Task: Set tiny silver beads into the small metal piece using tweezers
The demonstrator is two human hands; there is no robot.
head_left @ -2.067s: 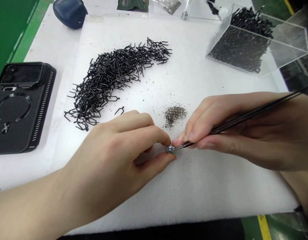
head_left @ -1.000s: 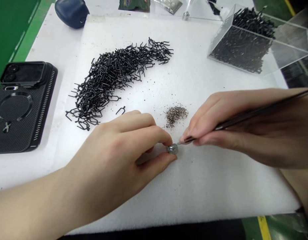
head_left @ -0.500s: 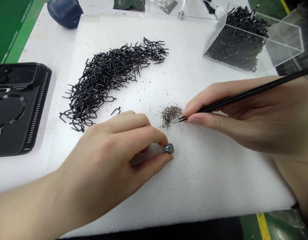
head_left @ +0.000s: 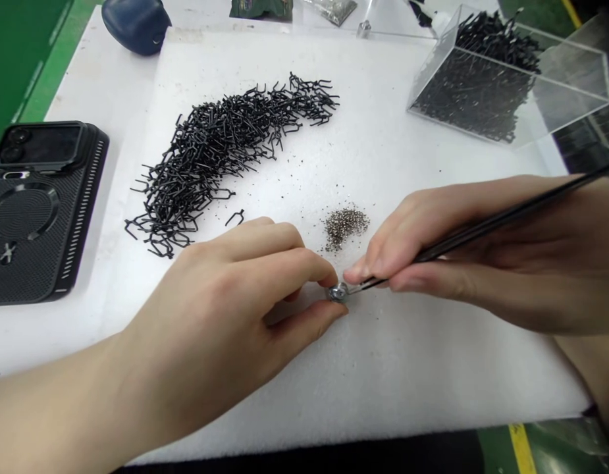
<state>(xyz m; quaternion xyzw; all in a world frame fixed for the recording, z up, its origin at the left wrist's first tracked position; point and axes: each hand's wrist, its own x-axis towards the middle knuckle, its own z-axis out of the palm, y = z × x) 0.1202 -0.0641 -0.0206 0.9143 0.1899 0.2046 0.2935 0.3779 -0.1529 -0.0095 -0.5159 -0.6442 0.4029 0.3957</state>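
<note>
My left hand (head_left: 225, 283) pinches a small grey metal piece (head_left: 338, 292) between thumb and fingertips, just above the white foam sheet (head_left: 407, 375). My right hand (head_left: 462, 257) holds slim black tweezers (head_left: 482, 228), and their tips touch that metal piece. A small heap of tiny metallic beads (head_left: 346, 229) lies just beyond the two hands. Farther left spreads a curved pile of bent black wire clips (head_left: 225, 155), with one loose clip (head_left: 235, 217) close to my left hand. The tweezer tips partly hide the metal piece, so its exact shape is unclear.
A clear acrylic box (head_left: 506, 85) full of black wire clips stands at the back right. A black ribbed phone (head_left: 37, 210) lies on the white table (head_left: 81, 92) to the left. A dark blue pouch (head_left: 135, 25) and small packets sit along the far edge.
My right hand has brought the tweezers back from the bead heap to the metal piece. My left hand has barely moved and still grips the piece.
</note>
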